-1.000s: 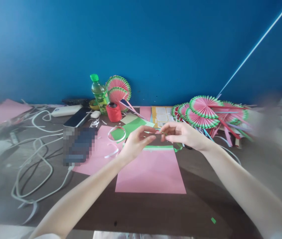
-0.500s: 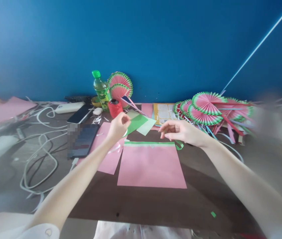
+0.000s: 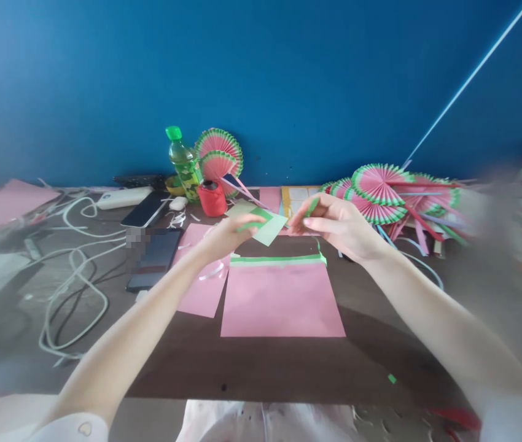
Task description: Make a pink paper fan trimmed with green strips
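A pink paper sheet [image 3: 283,301] lies flat on the dark table, with a green and white band [image 3: 274,260] along its far edge. Just beyond that edge my two hands are raised close together. My right hand [image 3: 335,224] is closed in a pinch on a thin green paper strip [image 3: 311,206], which curls down to the sheet's far right corner. My left hand [image 3: 226,238] points toward the right hand with its fingertips pinched on a green end of the strip. A light green paper piece [image 3: 270,232] lies behind the fingers.
A second pink sheet [image 3: 199,288] and a dark phone [image 3: 155,258] lie to the left, with white cables [image 3: 72,270] beyond. At the back stand a green-capped bottle [image 3: 182,162] and a red spool [image 3: 212,199]. Folded pink-green paper fans [image 3: 381,193] pile up at the right.
My left hand swung left toward the second pink sheet, then came back to the middle. My right hand rose, lifting the green strip off the table.
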Demonstrator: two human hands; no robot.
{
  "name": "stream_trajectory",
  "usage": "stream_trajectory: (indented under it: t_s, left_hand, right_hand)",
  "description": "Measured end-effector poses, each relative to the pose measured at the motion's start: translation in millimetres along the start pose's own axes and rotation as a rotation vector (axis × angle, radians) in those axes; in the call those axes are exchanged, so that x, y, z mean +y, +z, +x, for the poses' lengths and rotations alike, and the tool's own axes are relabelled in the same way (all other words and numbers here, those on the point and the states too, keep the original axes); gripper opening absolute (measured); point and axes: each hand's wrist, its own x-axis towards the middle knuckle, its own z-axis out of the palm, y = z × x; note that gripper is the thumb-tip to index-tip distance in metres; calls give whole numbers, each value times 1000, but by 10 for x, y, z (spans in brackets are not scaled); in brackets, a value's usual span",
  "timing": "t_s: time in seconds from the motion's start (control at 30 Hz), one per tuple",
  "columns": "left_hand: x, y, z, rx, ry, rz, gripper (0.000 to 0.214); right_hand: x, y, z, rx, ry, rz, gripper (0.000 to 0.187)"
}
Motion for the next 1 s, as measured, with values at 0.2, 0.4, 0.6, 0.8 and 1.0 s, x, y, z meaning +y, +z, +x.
stream_trajectory:
  t_s: [0.2,0.4,0.6,0.8,1.0]
  left_hand:
    - [123,350,-58,-323,121,-242,36]
    - [-108,637,-86,-199,102,212,51]
    - [-198,799,59,-69,104,416,37]
    - [-137,661,185,-21,93,249,18]
    - [45,392,118,-145,79,-373,37]
  right_hand:
    - [0,182,98,120,-58,103,8]
    - [-124,-125,102,404,-217,12,7]
    - [-228,-359,80,461,-296,102,11]
    - [-109,-221,79,422,-148,43,9]
    - [3,47,97,301,-143,124,8]
